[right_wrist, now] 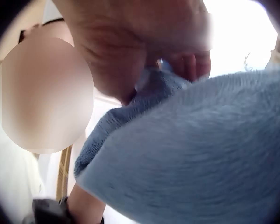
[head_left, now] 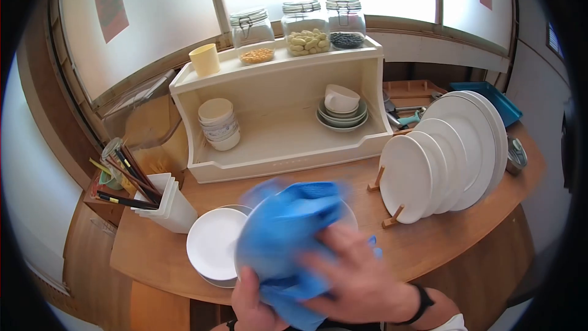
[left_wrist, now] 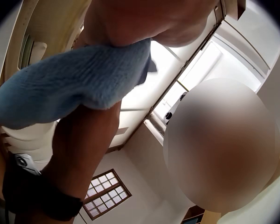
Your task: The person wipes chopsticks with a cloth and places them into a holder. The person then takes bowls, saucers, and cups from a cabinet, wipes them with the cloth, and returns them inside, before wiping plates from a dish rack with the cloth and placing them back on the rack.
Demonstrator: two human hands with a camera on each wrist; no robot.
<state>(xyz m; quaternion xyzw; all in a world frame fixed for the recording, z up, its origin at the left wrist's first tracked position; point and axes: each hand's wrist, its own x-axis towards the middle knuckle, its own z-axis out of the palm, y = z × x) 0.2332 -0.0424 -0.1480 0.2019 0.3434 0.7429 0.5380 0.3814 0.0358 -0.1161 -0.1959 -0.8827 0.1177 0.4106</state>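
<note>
A blue cloth (head_left: 300, 227) is blurred with motion in the head view and covers most of a pale round plate (head_left: 349, 213), whose rim shows at the side. At the lower left of the bundle my left hand (head_left: 254, 303) grips the plate's edge through the cloth, thumb on the near side. My right hand (head_left: 358, 276) presses over the front with fingers bent into the cloth. In the right wrist view, curled fingers (right_wrist: 196, 65) hold a fold of the cloth (right_wrist: 200, 144). The left wrist view shows the cloth (left_wrist: 74, 84) hanging below a hand (left_wrist: 144, 21).
A white plate (head_left: 214, 245) lies on the table beside the bundle, over a wider one. White plates (head_left: 407, 178) stand in a wooden rack at right. A cream shelf (head_left: 288, 162) with bowls and jars stands behind. White holders (head_left: 174, 208) with chopsticks stand at left.
</note>
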